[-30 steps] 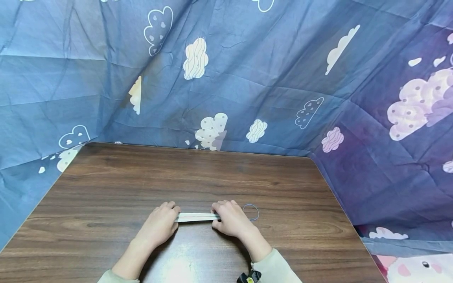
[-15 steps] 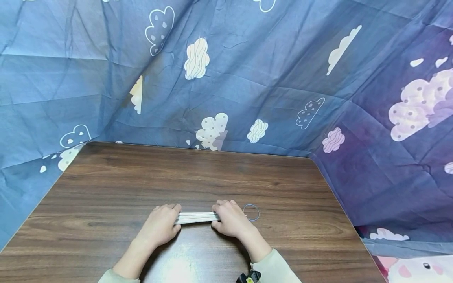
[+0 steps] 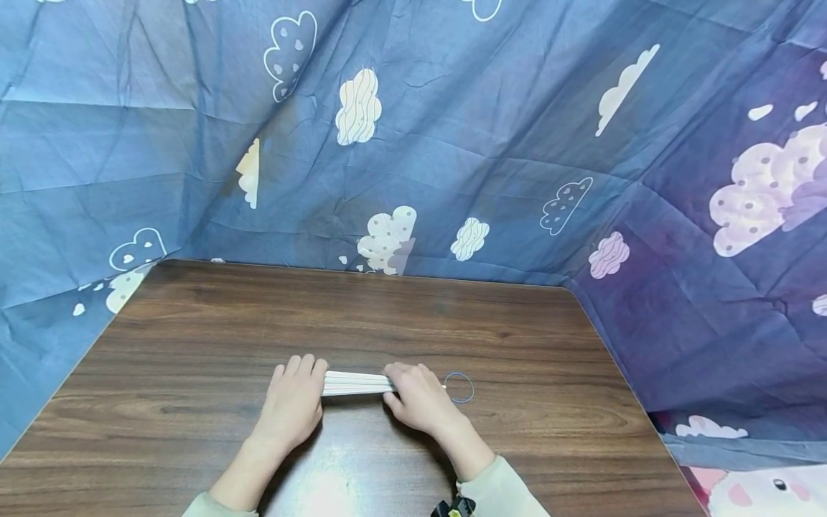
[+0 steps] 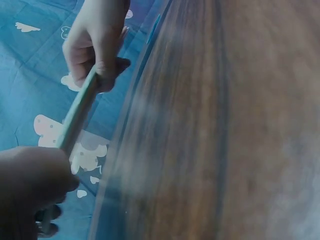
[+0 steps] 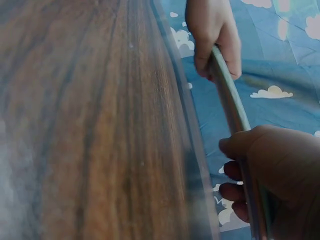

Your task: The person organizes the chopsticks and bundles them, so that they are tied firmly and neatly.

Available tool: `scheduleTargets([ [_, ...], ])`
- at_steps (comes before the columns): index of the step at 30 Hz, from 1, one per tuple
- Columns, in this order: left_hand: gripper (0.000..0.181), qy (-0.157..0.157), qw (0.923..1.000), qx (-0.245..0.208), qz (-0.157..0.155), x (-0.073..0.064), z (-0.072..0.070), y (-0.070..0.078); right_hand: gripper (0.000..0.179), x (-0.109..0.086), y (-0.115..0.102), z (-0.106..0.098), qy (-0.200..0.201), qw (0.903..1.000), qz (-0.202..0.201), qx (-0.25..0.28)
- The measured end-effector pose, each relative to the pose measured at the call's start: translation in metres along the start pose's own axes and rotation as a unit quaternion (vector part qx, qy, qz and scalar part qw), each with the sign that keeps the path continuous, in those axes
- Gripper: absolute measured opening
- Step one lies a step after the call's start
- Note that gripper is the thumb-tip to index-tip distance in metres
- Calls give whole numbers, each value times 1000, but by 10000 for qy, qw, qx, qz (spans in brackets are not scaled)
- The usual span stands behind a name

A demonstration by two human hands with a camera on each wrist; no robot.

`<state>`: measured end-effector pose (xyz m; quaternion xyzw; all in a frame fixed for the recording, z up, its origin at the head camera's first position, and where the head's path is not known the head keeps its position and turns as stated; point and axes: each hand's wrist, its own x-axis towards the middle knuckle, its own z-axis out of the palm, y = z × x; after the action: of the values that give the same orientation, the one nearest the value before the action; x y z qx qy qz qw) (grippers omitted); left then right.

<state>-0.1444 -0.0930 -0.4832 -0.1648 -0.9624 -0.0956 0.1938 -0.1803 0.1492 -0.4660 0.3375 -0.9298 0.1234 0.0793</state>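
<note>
A slim white folding fan (image 3: 357,383), pleated lengthwise, spans the space between both hands. Its left end looks broader than its right. My left hand (image 3: 292,402) grips the left end, fingers over the top. Round the narrower right end my right hand (image 3: 416,398) holds on, thumb toward me. A thin blue cord loop (image 3: 473,388) lies just beyond the right hand, beside a small pale tip of the fan. The right wrist view shows the right hand's fingers (image 5: 232,192) curled about the fan's pale edge (image 5: 232,92). Both fan ends are mostly hidden in the hands.
The brown wooden table (image 3: 362,316) extends beneath and around the hands. Blue cloth (image 3: 439,143) with cloud prints hangs behind it and along the right side. A black device (image 3: 454,508) sits at the right wrist by the pale sleeve.
My left hand has moved farther from me, bringing the fan's left end with it. More white pleats show than one second ago. The right hand has shifted only slightly; the loop stays put.
</note>
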Motion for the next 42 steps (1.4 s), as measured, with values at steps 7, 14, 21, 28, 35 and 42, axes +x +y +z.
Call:
scheduleTargets([
  [7, 38, 841, 9961, 135, -239, 5, -3, -1, 20, 2, -6, -4, 557, 9983, -144, 4],
  [14, 42, 1842, 9806, 134, -650, 9, -9, -1, 26, 7, -13, -8, 1145, 9919, -550, -59],
  [21, 33, 3364, 9406, -36, -455, 14, -9, -4, 30, 10, -16, -11, 1830, 9795, -836, -139],
  [28, 37, 4285, 9024, -121, -447, 18, -15, -9, 47, 10, -1, -14, 2931, 9547, -452, -254],
  [35, 36, 4764, 8770, -480, -404, 20, -16, -9, 21, 13, 7, -13, 3297, 9204, 189, 2095],
  [42, 27, 4525, 8886, -752, -56, 20, -18, -9, 13, 16, -4, -15, 3658, 8893, 60, 2743],
])
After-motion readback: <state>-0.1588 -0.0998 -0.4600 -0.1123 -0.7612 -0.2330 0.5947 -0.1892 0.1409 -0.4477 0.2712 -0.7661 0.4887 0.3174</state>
